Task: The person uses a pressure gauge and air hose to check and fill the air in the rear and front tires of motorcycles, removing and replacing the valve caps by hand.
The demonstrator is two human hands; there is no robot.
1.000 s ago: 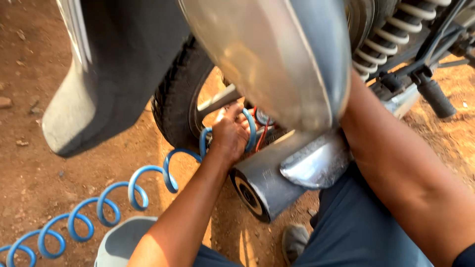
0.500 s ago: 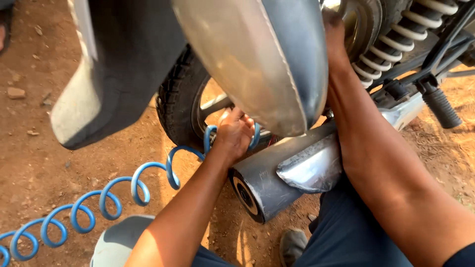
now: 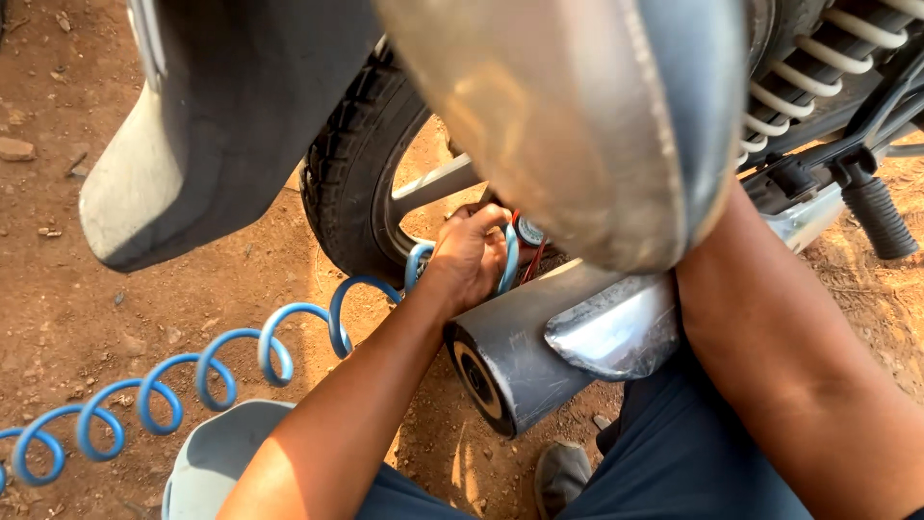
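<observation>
Your left hand (image 3: pixel 472 258) closes around the blue coiled hose (image 3: pixel 241 361) at the rear wheel (image 3: pixel 356 197), just beside a small gauge (image 3: pixel 529 231). The hose trails away to your left across the dirt (long axis running from lower left up to the wheel). Your right arm (image 3: pixel 780 356) reaches behind the tank (image 3: pixel 597 125); that hand is hidden, so its grip cannot be told. The left is nearer.

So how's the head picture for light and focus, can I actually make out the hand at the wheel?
Head view: warm, hard sunlight, the left hand on the coiled blue air hose lit and sharp by the black rear tyre; the silver side panel looms close, soft and glary, hiding the right hand; the grey exhaust muffler sits partly in shadow.
</observation>
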